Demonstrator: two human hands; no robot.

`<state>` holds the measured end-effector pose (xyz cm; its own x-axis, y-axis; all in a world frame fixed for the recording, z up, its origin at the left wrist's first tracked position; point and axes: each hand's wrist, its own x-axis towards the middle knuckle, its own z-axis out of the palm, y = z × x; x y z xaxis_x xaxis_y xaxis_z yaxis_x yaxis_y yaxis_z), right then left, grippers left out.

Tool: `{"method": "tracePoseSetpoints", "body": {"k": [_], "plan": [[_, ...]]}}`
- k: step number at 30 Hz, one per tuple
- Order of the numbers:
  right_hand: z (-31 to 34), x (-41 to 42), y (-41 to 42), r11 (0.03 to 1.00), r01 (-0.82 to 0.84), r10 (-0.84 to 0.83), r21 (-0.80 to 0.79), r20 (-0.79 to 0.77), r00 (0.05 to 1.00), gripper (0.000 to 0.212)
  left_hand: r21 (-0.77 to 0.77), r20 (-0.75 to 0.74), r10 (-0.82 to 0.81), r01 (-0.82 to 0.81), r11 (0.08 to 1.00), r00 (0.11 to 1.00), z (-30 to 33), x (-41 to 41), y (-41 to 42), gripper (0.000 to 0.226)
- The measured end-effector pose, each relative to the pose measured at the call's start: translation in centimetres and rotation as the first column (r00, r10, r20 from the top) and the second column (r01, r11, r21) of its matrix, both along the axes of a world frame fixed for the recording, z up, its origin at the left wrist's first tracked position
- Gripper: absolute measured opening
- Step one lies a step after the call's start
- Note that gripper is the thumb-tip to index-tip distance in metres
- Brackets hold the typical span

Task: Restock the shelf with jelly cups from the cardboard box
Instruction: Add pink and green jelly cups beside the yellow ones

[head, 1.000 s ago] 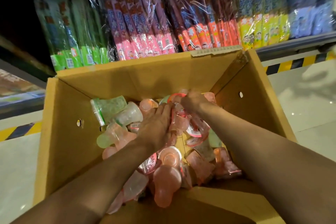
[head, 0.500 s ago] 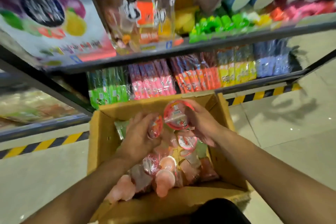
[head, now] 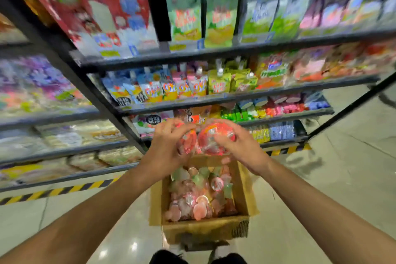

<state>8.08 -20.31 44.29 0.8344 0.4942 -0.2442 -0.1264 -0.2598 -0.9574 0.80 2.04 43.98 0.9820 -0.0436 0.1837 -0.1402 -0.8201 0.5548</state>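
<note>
1. The cardboard box (head: 204, 228) stands open on the pale tiled floor (head: 321, 210), just ahead of the person's dark shoes (head: 197, 258).
2. Inside the box lies a loose heap of jelly cups (head: 199, 195), mostly pink and orange with a few green ones toward the far end.
3. Above the box's far edge, the left hand (head: 167, 146) curls its fingers around a red-lidded cup (head: 188, 142).
4. Just beside it, the right hand (head: 240, 146) grasps a larger red-topped jelly cup (head: 214, 137), its thumb lying across the lid; the two cups almost touch.
5. Behind the hands rise dark metal shelves (head: 214, 98) packed with bright pouches (head: 171, 90) and packets, motion-blurred.
</note>
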Motion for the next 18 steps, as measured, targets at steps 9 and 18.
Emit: {"method": "tracePoseSetpoints", "body": {"k": [9, 18], "plan": [[12.5, 0.2, -1.4, 0.993, -0.099, 0.090, 0.058, 0.145, 0.985, 0.047, 0.000, 0.023, 0.140, -0.140, 0.990, 0.990, 11.9, -0.1, 0.6, 0.073], [18.9, 2.3, 0.1, 0.994, -0.110, 0.101, 0.014, 0.290, 0.952, 0.048, -0.021, -0.042, 0.071, -0.072, 0.997, 0.997, 19.3, 2.1, 2.7, 0.090]]}}
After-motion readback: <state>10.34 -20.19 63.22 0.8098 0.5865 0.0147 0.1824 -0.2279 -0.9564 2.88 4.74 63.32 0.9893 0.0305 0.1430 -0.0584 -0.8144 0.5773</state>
